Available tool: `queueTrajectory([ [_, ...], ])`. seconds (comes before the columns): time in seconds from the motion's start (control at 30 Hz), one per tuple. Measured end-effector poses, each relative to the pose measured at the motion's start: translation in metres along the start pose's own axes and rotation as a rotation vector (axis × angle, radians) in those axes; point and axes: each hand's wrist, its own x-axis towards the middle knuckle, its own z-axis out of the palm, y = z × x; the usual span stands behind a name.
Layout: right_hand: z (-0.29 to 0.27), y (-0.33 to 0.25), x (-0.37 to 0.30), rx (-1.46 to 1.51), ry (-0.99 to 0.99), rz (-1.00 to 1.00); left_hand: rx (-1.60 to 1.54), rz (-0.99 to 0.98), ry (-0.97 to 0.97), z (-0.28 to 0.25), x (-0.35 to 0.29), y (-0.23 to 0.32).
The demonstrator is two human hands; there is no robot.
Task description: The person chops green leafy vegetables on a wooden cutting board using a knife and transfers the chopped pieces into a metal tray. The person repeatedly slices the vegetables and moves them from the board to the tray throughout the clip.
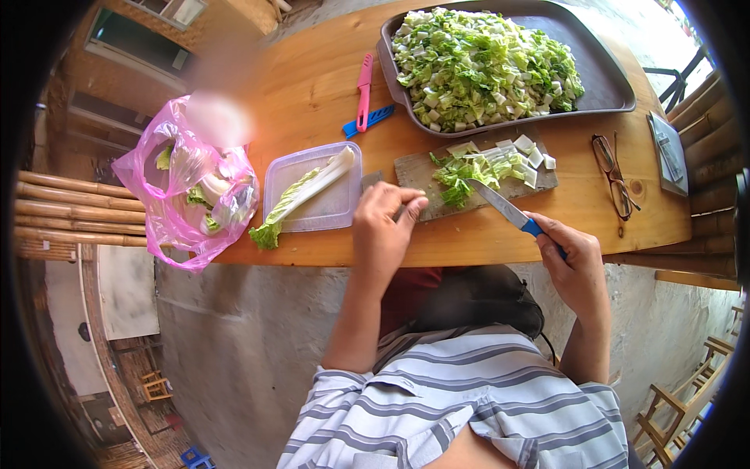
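My right hand is closed round the blue handle of a knife. Its blade points up and left, with the tip at the chopped cabbage on a grey cutting board. White stem pieces sit at the right of that pile, leafy green bits at the left. Over the board's left end, my left hand is loosely bent, thumb and fingers a little apart, with nothing visible in it. To its left, a long cabbage leaf lies across a clear plastic lid or shallow tray, its green end over the near edge.
A big grey tray heaped with chopped cabbage stands at the back. A pink knife rests by a blue slotted sheath. Pink plastic bag with cabbage is at left; eyeglasses and a flat packet are at right.
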Motion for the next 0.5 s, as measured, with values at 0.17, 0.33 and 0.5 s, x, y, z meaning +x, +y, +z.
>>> queueTrajectory([
  [0.17, -0.006, 0.007, -0.006, 0.055, 0.046, -0.024, -0.008, 0.132, 0.052, 0.005, 0.081, 0.012],
  [0.33, -0.014, 0.000, -0.009, 0.087, 0.059, 0.002, -0.107, 0.187, 0.013, 0.042, 0.143, 0.003],
  [0.5, -0.021, 0.004, -0.016, 0.087, 0.116, 0.023, -0.028, 0.133, -0.141, 0.028, 0.128, 0.014],
])
